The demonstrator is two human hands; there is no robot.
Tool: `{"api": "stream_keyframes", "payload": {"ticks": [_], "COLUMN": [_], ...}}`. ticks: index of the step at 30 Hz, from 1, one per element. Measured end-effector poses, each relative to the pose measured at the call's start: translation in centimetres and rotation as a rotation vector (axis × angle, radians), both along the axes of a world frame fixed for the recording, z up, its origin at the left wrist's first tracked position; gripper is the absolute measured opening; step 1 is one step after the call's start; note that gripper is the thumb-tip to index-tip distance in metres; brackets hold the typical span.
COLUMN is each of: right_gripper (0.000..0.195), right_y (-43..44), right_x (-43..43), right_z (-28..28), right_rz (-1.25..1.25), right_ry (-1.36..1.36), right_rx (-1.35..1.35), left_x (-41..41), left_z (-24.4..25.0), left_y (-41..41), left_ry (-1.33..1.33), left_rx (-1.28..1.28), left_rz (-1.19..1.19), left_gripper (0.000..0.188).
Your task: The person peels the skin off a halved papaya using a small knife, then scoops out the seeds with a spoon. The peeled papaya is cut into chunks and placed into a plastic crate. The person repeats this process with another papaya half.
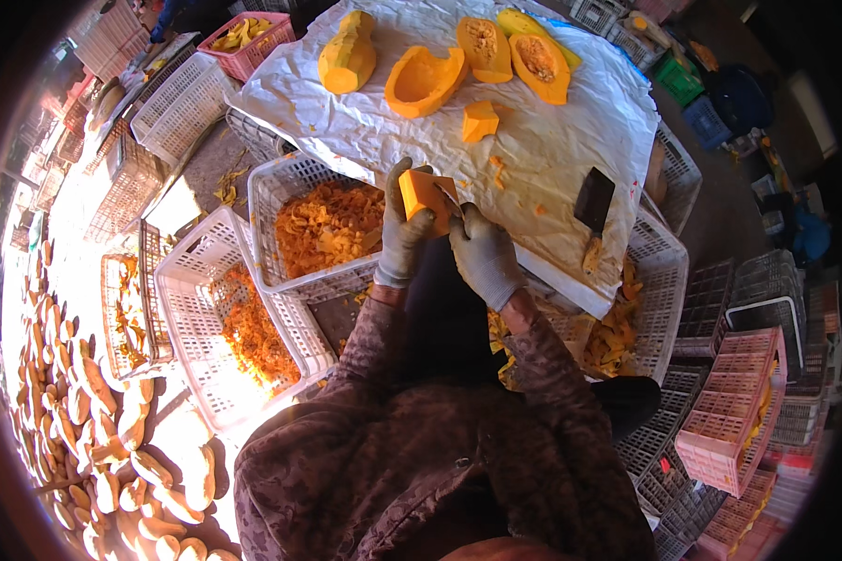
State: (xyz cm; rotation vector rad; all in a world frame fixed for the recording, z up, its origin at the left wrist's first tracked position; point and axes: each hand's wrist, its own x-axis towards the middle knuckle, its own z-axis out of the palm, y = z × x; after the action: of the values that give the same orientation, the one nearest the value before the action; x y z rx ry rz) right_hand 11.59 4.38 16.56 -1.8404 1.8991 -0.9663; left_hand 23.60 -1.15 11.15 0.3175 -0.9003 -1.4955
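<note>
My left hand [405,235], in a pale work glove, grips a chunk of orange squash [418,193] above the near edge of the sheet-covered table. My gloved right hand [488,251] is closed around a small metal-bladed tool [448,196]; its blade touches the chunk's cut face. Whether it is a knife or a peeler I cannot tell. Beyond my hands lie a small squash piece [480,121], a hollowed squash half [424,83], two halves with seedy cavities [484,49] and a peeled squash [347,52]. A cleaver [594,200] rests to the right.
A white plastic sheet [568,133] covers the table. White crates of orange squash pulp [330,224] stand to my left, with a crate of peelings [614,336] on the right. Many whole squashes [84,393] lie on the sunlit ground. Stacked pink crates [733,407] stand farther right.
</note>
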Motion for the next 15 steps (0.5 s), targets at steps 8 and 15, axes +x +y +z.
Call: {"api": "stream_keyframes", "payload": {"ticks": [8,15], "right_gripper": [0.018,0.02], "right_y": [0.4,-3.1], "right_x": [-0.6,2.5], "right_z": [0.8,-0.1], "right_rz": [0.064,0.177], "right_ry": [0.146,0.189], "right_rx": [0.02,0.029], "left_x": [0.1,4.2], "left_z": [-0.1,-1.6], "left_y": [0.3,-1.9], "left_ry": [0.15,0.197], "left_rx": [0.091,0.11], "left_rz": [-0.113,-0.071], "left_gripper": [0.099,0.091]}}
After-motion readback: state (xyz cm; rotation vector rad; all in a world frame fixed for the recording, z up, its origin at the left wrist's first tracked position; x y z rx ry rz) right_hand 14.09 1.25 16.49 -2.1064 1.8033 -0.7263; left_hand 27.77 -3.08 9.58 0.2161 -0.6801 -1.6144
